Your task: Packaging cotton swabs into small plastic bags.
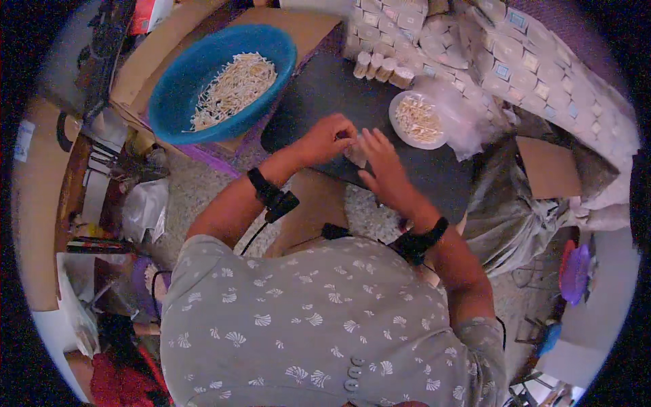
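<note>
Left hand [324,140] was curled, grasp unclear; right hand [386,164], fingers straight, unclenched, apparently steadied small clear plastic bag [355,157]. White round plastic bowl [426,144] sat right of fingertips, presumably for reach.

From my place I see a dim room, with light that is soft and slightly pinkish. The floor [186,166] is speckled grey. At the right edge there is a pale wall [614,278], and farther up a patterned cover [549,81] lies over something I cannot identify. At the left stands a brown panel [37,210], and in the middle a dark table [322,88]
</note>
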Demonstrator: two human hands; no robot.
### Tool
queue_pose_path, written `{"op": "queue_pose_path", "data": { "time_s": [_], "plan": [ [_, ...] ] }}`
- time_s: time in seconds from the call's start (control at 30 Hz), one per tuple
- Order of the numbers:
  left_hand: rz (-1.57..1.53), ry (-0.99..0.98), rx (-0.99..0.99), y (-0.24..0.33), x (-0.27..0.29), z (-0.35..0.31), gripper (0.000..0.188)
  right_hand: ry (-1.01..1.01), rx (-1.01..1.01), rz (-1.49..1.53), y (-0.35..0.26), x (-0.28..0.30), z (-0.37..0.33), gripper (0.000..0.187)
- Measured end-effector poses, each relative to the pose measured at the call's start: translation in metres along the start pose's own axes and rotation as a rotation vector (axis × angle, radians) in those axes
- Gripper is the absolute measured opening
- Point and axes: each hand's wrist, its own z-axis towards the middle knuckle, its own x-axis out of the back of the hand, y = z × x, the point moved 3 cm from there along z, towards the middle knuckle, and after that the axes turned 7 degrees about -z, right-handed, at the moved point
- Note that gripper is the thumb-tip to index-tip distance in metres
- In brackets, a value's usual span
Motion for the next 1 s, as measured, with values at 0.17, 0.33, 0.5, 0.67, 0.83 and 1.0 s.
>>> {"op": "queue_pose_path", "data": {
  "time_s": [0.17, 0.33, 0.5, 0.67, 0.83, 1.0],
  "plan": [
    [-0.052, -0.017, 0.046, 0.005, -0.002, -0.001, 0.009, 0.07, 0.0, -0.006, 0.003, 0.003, -0.004, 0.071],
    [-0.024, -0.028, 0.035, 0.007, -0.001, -0.002, 0.009, 0.012, 0.001, -0.043, 0.004, 0.004, -0.007, 0.063],
    [-0.016, -0.042, 0.019, 0.007, -0.003, 0.0, 0.009, 0.046, -0.062, 0.055, 0.005, 0.008, -0.008, 0.058],
    [0.012, -0.076, 0.052, 0.013, 0.002, -0.001, 0.012, 0.14, -0.125, 0.065, 0.02, 0.018, -0.013, 0.054],
    [0.069, -0.083, 0.034, 0.008, 0.004, 0.009, 0.012, 0.017, -0.25, 0.1, 0.059, 0.005, -0.045, 0.028],
    [0.061, -0.03, 0.107, 0.017, 0.022, 0.036, 0.012, 0.081, -0.325, 0.033, 0.086, 0.005, -0.089, 0.019]
  ]
}}
